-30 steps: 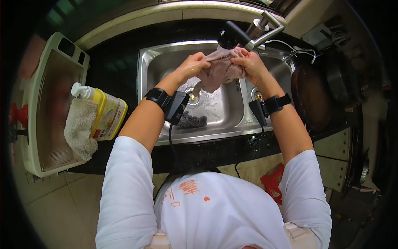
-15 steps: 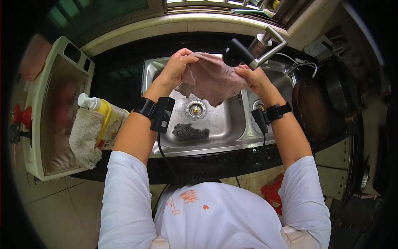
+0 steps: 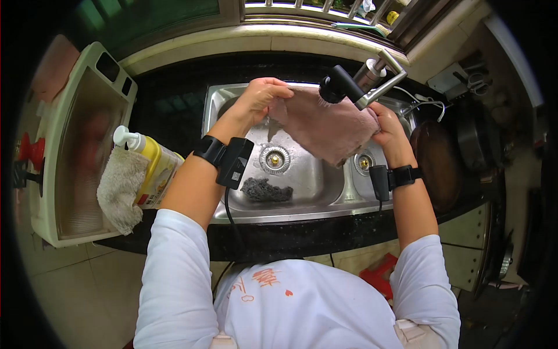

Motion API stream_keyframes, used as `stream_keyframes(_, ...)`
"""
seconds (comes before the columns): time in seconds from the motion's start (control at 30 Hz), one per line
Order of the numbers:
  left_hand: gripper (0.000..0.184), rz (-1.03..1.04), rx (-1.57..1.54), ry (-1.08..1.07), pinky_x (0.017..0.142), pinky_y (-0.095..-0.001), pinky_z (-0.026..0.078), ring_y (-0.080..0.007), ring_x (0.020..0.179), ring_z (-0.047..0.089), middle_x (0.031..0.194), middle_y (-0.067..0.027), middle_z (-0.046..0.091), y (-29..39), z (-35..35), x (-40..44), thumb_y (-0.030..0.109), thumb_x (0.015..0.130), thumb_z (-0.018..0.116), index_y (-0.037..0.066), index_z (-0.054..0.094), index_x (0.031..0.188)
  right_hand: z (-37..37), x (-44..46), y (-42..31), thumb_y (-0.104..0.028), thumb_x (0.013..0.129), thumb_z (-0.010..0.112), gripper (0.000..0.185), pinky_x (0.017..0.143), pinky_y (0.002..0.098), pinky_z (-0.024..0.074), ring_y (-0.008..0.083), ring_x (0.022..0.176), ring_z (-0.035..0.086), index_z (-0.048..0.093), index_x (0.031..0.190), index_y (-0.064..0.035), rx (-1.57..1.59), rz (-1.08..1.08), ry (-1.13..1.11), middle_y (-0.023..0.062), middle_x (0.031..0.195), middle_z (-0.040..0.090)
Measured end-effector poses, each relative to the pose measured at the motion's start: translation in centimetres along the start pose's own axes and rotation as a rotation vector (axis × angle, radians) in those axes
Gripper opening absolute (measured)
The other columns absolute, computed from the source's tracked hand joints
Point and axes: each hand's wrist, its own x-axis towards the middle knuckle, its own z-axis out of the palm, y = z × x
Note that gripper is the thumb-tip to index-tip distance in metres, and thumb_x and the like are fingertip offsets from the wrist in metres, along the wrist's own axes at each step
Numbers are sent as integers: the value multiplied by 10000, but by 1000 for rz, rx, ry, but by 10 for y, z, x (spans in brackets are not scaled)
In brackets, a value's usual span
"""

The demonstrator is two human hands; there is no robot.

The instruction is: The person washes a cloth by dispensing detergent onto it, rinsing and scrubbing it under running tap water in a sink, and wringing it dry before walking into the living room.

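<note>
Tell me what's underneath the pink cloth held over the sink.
The pink cloth hangs over the steel sink. Past its edges, the left drain and dark gray scrubber show uncovered. The cloth hides part of the sink's far side; anything there cannot be seen.

Pink cloth — spread open, sagging
</note>
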Motion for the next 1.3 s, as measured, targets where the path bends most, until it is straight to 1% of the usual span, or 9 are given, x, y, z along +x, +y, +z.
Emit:
stream_keyframes(0.37,245,14,-256,-30,665,-224,471,-130,752,574,845,-78,588,0,26,7,-20,678,650,-2,552,901,-4,-43,-25,-126,844,510,220,771,360,504,223,861,600,552,986,36,189,15,-23,145,950,603)
stream_keyframes(0.6,187,259,105,353,657,-307,435,-152,737,466,798,-101,474,-26,64,-17,12,724,500,28,394,878,-5,-16,47,-195,839,516,297,847,383,456,246,960,558,522,1063,-1,137,64,-50,137,1042,570)
stream_keyframes(0.67,185,682,458,347,588,-257,441,-119,666,457,745,-51,459,-79,74,-6,64,723,546,51,405,842,5,-1,74,-283,857,465,363,855,407,440,247,936,563,515,1069,6,321,239,-260,116,1004,591)
stream_keyframes(0.8,200,676,845,-60,668,-379,395,-304,769,474,868,-176,428,-110,102,-58,-37,682,456,38,392,856,9,24,113,-198,852,469,328,766,410,500,274,898,581,495,1020,83,405,318,-209,165,980,582)
stream_keyframes(1.0,222,323,448,217,743,-358,440,-260,933,481,1011,-162,403,-101,47,-56,17,714,505,9,414,917,14,13,112,-33,811,442,245,781,397,509,273,846,596,485,1019,90,301,201,38,179,990,566)
stream_keyframes(1.07,236,416,856,258,755,-318,453,-239,904,514,1095,-157,398,-106,29,-42,53,735,559,-2,443,933,22,14,108,-32,804,462,227,748,360,516,241,815,602,507,1000,74,297,188,-50,164,968,576)
stream_keyframes(1.13,229,575,831,221,711,-273,454,-181,805,551,1062,-127,473,-112,22,-28,64,740,594,14,482,933,33,13,96,-64,809,492,203,710,312,511,194,803,601,538,972,48,132,76,-133,130,937,591)
stream_keyframes(1.2,169,176,243,-119,671,-239,445,-119,699,551,892,-65,560,-104,19,-21,65,765,584,36,506,912,44,7,73,-87,812,506,194,697,297,506,177,801,599,550,959,32,-12,25,-184,113,924,595)
stream_keyframes(1.3,117,198,209,-36,604,-227,441,-80,644,535,723,-9,562,-93,25,-20,128,812,563,38,530,878,39,12,57,-159,816,551,168,626,245,472,113,706,568,563,929,-36,-325,-162,-106,41,844,589)
